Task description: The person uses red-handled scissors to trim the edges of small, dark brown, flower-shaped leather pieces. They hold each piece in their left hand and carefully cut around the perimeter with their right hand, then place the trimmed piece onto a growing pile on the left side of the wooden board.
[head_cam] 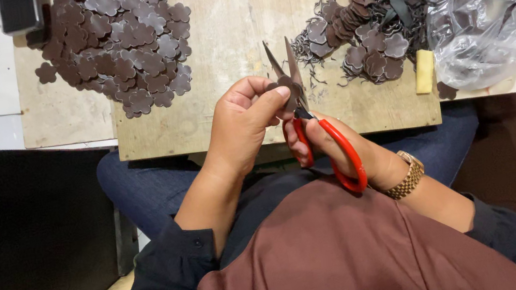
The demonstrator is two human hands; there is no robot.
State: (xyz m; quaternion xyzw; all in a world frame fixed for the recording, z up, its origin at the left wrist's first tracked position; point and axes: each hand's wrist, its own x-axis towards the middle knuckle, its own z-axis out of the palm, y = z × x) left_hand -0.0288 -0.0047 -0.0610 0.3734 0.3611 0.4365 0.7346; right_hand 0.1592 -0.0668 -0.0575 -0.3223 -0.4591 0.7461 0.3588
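The person's left hand pinches a small dark brown flower-shaped piece between thumb and fingertips, holding it just above the near edge of a wooden board that lies across the lap. The right hand is closed through the red loops of a pair of scissors, whose dark blades stand parted in a narrow V, pointing away from the body, with the brown piece sitting at the base of the blades and touching them. A gold wristwatch circles the right wrist. On the board's far left lies a heap of trimmed brown flower shapes, spreading onto a second, paler board beside it. To the far right sits another pile of flower pieces tangled with thin curly offcuts, and just beside it a small yellowish block and a crumpled clear plastic bag with more dark pieces inside. The two piles are well apart, with bare wood between them.
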